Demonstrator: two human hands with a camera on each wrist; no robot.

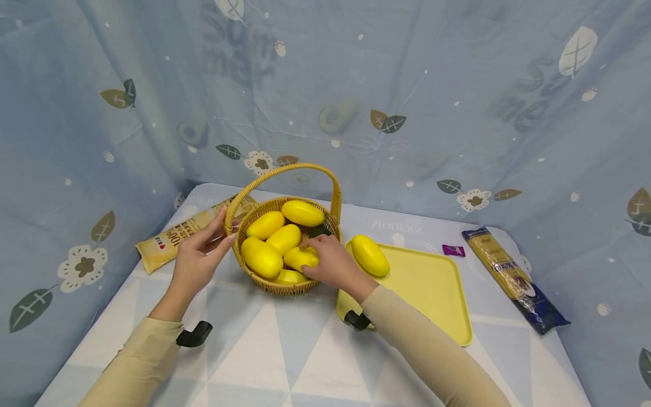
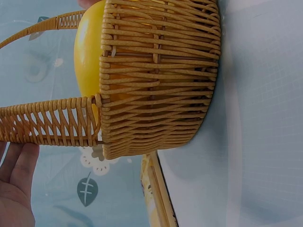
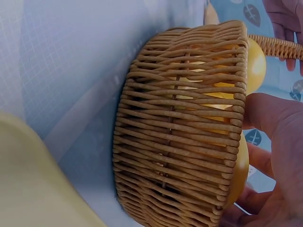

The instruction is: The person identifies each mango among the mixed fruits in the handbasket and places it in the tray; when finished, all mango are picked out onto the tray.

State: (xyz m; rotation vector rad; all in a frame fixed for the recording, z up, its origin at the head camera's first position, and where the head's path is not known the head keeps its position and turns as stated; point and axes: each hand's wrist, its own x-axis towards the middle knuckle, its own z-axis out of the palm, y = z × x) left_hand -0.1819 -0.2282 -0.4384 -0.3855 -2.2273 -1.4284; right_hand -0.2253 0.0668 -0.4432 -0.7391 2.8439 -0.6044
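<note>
A wicker basket (image 1: 290, 289) with a tall arched handle stands on the table, filled with several smooth yellow mangoes (image 1: 261, 258). My left hand (image 1: 200, 260) holds the left foot of the handle, thumb and fingers on either side; in the left wrist view the fingers (image 2: 24, 165) lie against the woven strip. Reaching over the basket's right rim, my right hand (image 1: 333, 263) grips a mango (image 1: 299, 258) inside, thumb at the near side. Its palm is above the rim in the right wrist view. Another mango (image 1: 370, 255) lies on the yellow tray (image 1: 427, 282), at its left end.
Behind the basket at left lies a gold food packet (image 1: 168, 240). To the right of the tray are a small purple wrapped sweet (image 1: 453, 250) and a long blue-and-gold packet (image 1: 513, 277). Something dark green (image 1: 319, 230) shows among the mangoes. A patterned blue curtain (image 1: 325, 102) surrounds the table.
</note>
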